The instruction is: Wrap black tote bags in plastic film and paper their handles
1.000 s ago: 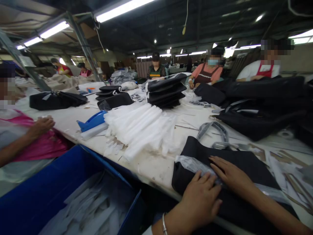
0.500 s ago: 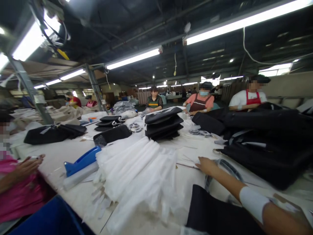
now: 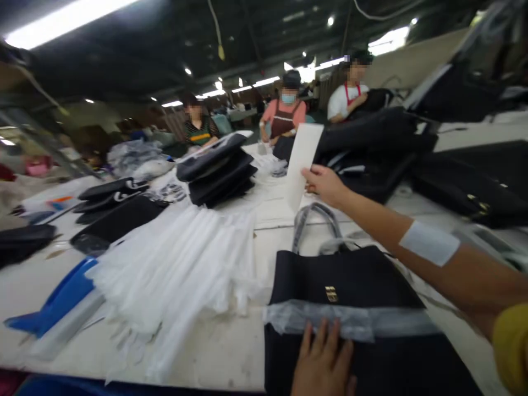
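Observation:
A black handbag (image 3: pixel 307 275) lies flat on the table in front of me, with a gold clasp (image 3: pixel 331 293) and a band of clear plastic film (image 3: pixel 301 317) across it. Its wrapped handles (image 3: pixel 300 223) point away from me. My left hand (image 3: pixel 324 360) rests on the bag's lower part, fingers spread, tips near the film. Beyond the handles, my right hand (image 3: pixel 328 186) pinches a white strip of paper or card (image 3: pixel 303 151) by its edge and holds it raised above the table.
White wrapping sheets (image 3: pixel 177 264) are heaped on the left, near a blue tape dispenser (image 3: pixel 61 297). Folded black pieces (image 3: pixel 223 168) are stacked farther back. More black bags (image 3: pixel 482 181) lie on the right. Several people work across the table, including one person in a brown apron (image 3: pixel 282 118).
The view has swung right. My right hand has lifted from the tabletop and now holds the white strip. My left hand has come into view on the handbag, which now shows more fully.

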Motion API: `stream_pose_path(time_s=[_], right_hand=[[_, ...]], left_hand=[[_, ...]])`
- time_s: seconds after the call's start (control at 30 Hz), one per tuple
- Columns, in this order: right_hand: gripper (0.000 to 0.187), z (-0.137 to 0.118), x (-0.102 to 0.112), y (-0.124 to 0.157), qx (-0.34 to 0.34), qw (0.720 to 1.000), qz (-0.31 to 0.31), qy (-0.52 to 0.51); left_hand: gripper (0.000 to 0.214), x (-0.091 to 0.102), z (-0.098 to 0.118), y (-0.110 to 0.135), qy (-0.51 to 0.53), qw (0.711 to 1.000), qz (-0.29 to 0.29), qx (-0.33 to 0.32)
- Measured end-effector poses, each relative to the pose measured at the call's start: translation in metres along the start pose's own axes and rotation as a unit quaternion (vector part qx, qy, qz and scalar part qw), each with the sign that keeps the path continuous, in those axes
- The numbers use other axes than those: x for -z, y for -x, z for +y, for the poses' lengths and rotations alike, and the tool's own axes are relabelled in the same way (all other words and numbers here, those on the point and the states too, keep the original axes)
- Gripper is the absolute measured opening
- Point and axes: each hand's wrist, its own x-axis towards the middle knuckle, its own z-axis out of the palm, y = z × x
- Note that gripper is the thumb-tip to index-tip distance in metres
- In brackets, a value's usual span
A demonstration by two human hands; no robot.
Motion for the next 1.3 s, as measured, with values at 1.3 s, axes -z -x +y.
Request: stream_pose_path(time_s=[1.3], right_hand=[[0.032, 0.114, 0.12, 0.226, -0.207, 0.897, 0.229, -0.316]], left_hand=[[0.034, -0.015, -0.026, -0.233, 0.275, 0.919, 0.28, -0.045]])
